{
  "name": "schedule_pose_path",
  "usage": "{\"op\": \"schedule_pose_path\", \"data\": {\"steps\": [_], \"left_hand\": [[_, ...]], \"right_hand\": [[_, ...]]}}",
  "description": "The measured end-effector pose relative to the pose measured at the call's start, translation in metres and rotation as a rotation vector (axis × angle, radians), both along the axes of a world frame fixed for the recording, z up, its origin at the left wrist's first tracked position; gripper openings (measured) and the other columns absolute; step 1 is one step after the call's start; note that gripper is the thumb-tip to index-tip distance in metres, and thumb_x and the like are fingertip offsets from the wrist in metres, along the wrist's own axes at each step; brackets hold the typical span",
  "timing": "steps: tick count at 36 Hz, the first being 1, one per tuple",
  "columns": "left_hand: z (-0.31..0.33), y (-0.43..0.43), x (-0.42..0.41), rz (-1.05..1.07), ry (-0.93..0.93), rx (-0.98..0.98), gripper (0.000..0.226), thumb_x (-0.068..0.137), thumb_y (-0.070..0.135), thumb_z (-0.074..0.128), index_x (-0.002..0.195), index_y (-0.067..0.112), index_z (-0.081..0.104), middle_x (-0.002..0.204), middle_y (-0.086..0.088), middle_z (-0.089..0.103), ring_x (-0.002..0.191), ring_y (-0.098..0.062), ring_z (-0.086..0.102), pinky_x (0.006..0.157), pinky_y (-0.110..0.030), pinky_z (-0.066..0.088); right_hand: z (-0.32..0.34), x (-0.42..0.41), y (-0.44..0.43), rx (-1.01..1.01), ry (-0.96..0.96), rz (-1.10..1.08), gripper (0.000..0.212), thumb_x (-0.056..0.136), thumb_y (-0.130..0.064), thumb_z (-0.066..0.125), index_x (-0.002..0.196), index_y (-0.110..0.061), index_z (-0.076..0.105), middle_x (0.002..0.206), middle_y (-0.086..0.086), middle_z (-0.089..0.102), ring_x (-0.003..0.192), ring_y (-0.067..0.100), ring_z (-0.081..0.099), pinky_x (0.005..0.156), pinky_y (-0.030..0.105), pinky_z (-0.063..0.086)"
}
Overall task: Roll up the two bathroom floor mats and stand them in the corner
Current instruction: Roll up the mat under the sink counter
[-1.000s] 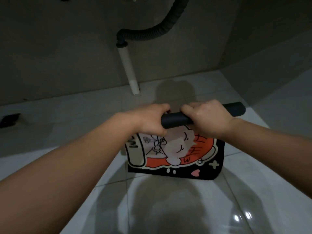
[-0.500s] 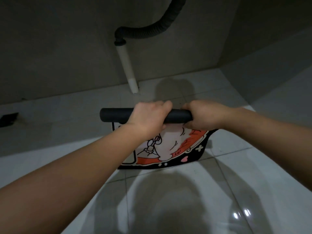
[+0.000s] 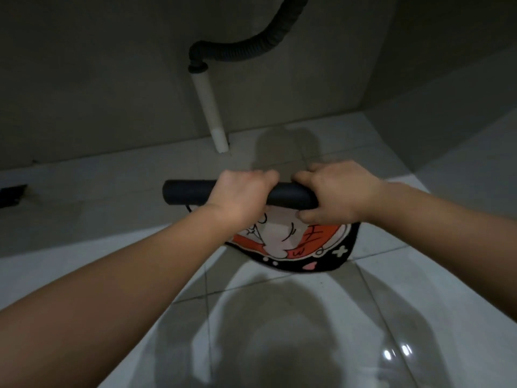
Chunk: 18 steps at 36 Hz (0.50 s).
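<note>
A floor mat [image 3: 305, 247] with a black border and an orange and white cartoon print is held up off the white tiled floor. Its upper part is wound into a dark roll [image 3: 187, 191] that lies level across the middle of the view. My left hand [image 3: 237, 196] grips the roll near its middle, and my right hand [image 3: 333, 191] grips it at the right end. The unrolled part hangs down below the hands. Only this one mat is in view.
A white drain pipe [image 3: 209, 107] with a black corrugated hose [image 3: 251, 49] comes down the back wall to the floor. The walls meet in a corner [image 3: 363, 107] at the back right. A dark object [image 3: 12, 194] lies at the far left by the wall.
The roll has shifted left, so its left end sticks out past my left hand. Less of the printed mat hangs free below the roll than before.
</note>
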<state>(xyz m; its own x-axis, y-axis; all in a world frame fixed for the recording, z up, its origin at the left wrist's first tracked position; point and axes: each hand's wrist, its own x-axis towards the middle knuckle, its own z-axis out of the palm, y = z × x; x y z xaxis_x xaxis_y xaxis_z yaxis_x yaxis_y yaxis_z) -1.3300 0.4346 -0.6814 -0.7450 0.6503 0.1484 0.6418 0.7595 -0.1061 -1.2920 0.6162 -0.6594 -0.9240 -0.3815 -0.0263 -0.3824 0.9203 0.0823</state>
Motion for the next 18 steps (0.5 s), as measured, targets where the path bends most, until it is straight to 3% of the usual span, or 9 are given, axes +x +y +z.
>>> {"op": "schedule_pose_path", "data": {"steps": [4,6,10,14,16,18], "left_hand": [[-0.003,0.001,0.003,-0.016,0.091,0.050,0.020,0.089,0.027,0.055,0.107,0.021,0.048,0.104,0.002,0.061,0.092,-0.022,0.061,0.057,-0.031,0.028],[-0.004,0.002,0.003,-0.023,0.068,0.068,0.027,0.087,0.035,0.058,0.108,0.021,0.047,0.105,0.003,0.061,0.091,-0.021,0.061,0.057,-0.031,0.029],[-0.006,0.003,-0.006,-0.002,-0.060,0.065,0.047,0.077,0.044,0.064,0.115,0.024,0.043,0.105,0.004,0.062,0.092,-0.021,0.062,0.061,-0.030,0.036],[-0.002,-0.003,-0.018,0.079,-0.555,0.123,0.089,0.066,0.041,0.076,0.140,0.029,0.028,0.123,0.001,0.056,0.104,-0.022,0.058,0.081,-0.030,0.047],[-0.002,-0.007,-0.021,0.085,-0.714,0.133,0.084,0.065,0.034,0.078,0.137,0.030,0.034,0.119,0.003,0.056,0.101,-0.020,0.058,0.086,-0.034,0.051],[-0.003,-0.008,-0.021,0.074,-0.727,0.109,0.055,0.067,0.028,0.076,0.115,0.029,0.051,0.102,0.002,0.063,0.089,-0.020,0.061,0.078,-0.036,0.054]], "right_hand": [[0.007,-0.005,0.000,-0.214,-0.304,-0.136,0.043,0.071,-0.047,0.067,0.108,-0.031,0.053,0.086,-0.004,0.061,0.078,0.019,0.059,0.061,0.030,0.044],[0.006,-0.008,-0.001,-0.264,-0.331,-0.160,0.035,0.072,-0.039,0.069,0.103,-0.028,0.056,0.078,-0.006,0.059,0.073,0.017,0.058,0.056,0.028,0.042],[-0.001,-0.006,0.000,-0.102,-0.103,-0.067,0.026,0.078,-0.035,0.062,0.101,-0.026,0.055,0.070,-0.007,0.050,0.071,0.022,0.056,0.057,0.028,0.032],[-0.013,-0.001,0.008,0.090,0.254,0.178,0.025,0.079,-0.030,0.063,0.098,-0.016,0.055,0.075,0.002,0.061,0.061,0.026,0.061,0.049,0.030,0.030],[-0.016,0.000,0.009,0.099,0.372,0.252,0.022,0.071,-0.022,0.071,0.086,-0.011,0.058,0.066,0.005,0.060,0.048,0.026,0.056,0.043,0.026,0.028],[-0.021,0.001,0.008,0.090,0.392,0.261,0.021,0.070,-0.019,0.072,0.083,-0.011,0.058,0.064,0.006,0.059,0.045,0.025,0.052,0.042,0.026,0.029]]}}
